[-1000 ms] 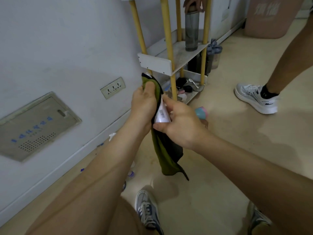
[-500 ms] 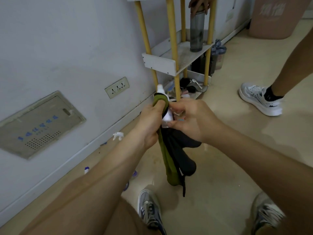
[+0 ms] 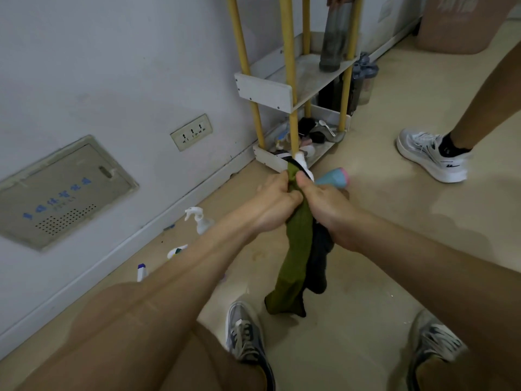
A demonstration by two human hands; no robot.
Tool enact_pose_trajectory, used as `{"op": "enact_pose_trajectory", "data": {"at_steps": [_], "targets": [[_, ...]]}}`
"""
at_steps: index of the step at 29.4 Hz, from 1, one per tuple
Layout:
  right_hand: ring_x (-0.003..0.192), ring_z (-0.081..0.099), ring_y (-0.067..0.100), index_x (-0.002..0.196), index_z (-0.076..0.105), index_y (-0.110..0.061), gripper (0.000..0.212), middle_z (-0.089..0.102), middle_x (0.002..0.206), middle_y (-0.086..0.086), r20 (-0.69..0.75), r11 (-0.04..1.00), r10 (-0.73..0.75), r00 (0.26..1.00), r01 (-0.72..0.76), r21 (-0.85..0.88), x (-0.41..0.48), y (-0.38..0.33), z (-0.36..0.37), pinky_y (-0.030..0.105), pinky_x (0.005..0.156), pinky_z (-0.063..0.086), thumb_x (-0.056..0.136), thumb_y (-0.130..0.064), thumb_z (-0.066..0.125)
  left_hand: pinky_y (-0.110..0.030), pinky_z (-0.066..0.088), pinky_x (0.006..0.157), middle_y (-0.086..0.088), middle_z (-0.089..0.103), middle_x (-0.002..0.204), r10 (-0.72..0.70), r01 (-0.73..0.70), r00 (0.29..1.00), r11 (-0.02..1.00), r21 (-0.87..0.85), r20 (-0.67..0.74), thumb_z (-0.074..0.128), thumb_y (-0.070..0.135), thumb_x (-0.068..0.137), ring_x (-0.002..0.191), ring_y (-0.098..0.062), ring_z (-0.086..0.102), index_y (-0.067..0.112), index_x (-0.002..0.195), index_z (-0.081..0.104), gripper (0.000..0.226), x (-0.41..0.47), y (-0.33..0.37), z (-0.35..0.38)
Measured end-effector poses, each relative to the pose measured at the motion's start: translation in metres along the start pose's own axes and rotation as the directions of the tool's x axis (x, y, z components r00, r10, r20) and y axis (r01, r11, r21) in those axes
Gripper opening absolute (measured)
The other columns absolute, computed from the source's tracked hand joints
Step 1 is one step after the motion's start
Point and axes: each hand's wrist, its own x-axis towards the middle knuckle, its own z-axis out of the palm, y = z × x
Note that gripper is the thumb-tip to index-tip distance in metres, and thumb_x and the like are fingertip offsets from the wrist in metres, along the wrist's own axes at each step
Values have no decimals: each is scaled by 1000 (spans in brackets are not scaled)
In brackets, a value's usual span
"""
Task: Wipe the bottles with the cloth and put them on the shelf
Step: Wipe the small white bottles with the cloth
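Note:
Both my hands meet at the middle of the view. My left hand [image 3: 275, 203] grips a green and black cloth [image 3: 296, 255] that is wrapped round a small white bottle [image 3: 305, 165]; only the bottle's top pokes out above the cloth. My right hand [image 3: 328, 208] grips the cloth and the bottle from the right. The cloth's tail hangs down toward the floor. The white shelf [image 3: 265, 90] with yellow posts stands by the wall ahead, and a tall grey bottle [image 3: 334, 42] stands on it under another person's hand.
A pink and blue bottle [image 3: 335, 179] lies on the floor behind my right hand. A white spray bottle [image 3: 200, 220] and small bottles [image 3: 176, 251] lie by the wall. Another person's shoe [image 3: 434, 158] stands at right. The bottom shelf holds clutter.
My hands have dropped lower and closed together, and the cloth now covers more of the white bottle. The view has tilted down a little.

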Motion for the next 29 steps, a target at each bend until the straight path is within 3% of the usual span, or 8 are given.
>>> {"op": "enact_pose_trajectory", "data": {"at_steps": [3, 7, 12, 17, 20, 24, 27, 29], "targets": [[89, 62, 21, 104, 64, -8, 60, 61, 87, 5, 75, 974, -109, 991, 122, -191, -9, 1, -10, 31, 88, 49, 102, -57, 30, -25, 49, 82, -2, 65, 113, -100, 111, 993, 967, -230, 62, 57, 16, 89, 100, -12, 59, 15, 121, 62, 33, -1, -5, -20], [91, 66, 40, 107, 64, 9, 74, 65, 104, 33, 93, 944, -142, 985, 163, -286, -13, -3, -14, 47, 90, 52, 101, -58, 30, -27, 47, 71, -1, 64, 93, -205, 123, 970, 872, -473, -127, 57, 35, 97, 83, -16, 55, 12, 112, 65, 28, 4, -13, -25], [80, 70, 29, 79, 74, -12, 52, 73, 77, 13, 164, 932, -142, 976, 188, -309, -9, -3, -28, 48, 92, 54, 95, -55, 49, -29, 50, 80, -2, 69, 89, -279, 117, 946, 767, -631, -163, 65, 22, 92, 85, -14, 63, 14, 97, 64, 10, 7, -26, -15], [87, 72, 33, 92, 77, -8, 41, 75, 87, 17, 208, 950, -176, 962, 221, -221, -6, 8, -24, 51, 89, 56, 89, -45, 61, -28, 60, 73, -16, 72, 102, -303, 44, 914, 734, -678, -269, 64, 15, 93, 85, -22, 70, 5, 112, 56, 23, 4, -33, -17], [88, 72, 29, 92, 77, -10, 46, 76, 87, 13, 221, 957, -176, 959, 219, -192, -4, 17, -26, 51, 91, 56, 79, -51, 62, -37, 61, 78, -17, 72, 103, -306, 12, 890, 755, -655, -337, 66, 16, 92, 93, -28, 72, 5, 111, 57, 24, 4, -31, -18], [100, 68, 15, 100, 77, -25, 27, 76, 99, 0, 271, 939, -182, 945, 249, -236, -2, 20, -32, 34, 95, 53, 85, -42, 63, -34, 62, 70, -15, 73, 102, -345, 36, 881, 733, -680, -325, 66, 18, 92, 89, -26, 73, 1, 118, 56, 33, 5, -36, -15], [111, 57, 11, 120, 70, -24, 36, 66, 116, -8, 365, 832, -83, 927, 266, -486, 1, 21, -41, 28, 99, 45, 87, -38, 69, -32, 61, 64, -15, 72, 105, -389, 19, 845, 708, -706, -367, 68, 19, 91, 87, -24, 73, 7, 110, 56, 25, 7, -38, -23], [94, 58, 11, 114, 72, -15, 28, 65, 106, 0, 318, 740, -75, 945, 267, -617, 1, 27, -44, 21, 79, 48, 90, -29, 69, -38, 62, 70, -14, 72, 103, -391, -83, 789, 696, -713, -473, 68, 16, 91, 91, -26, 73, 13, 101, 52, 19, 7, -39, -40]]}}
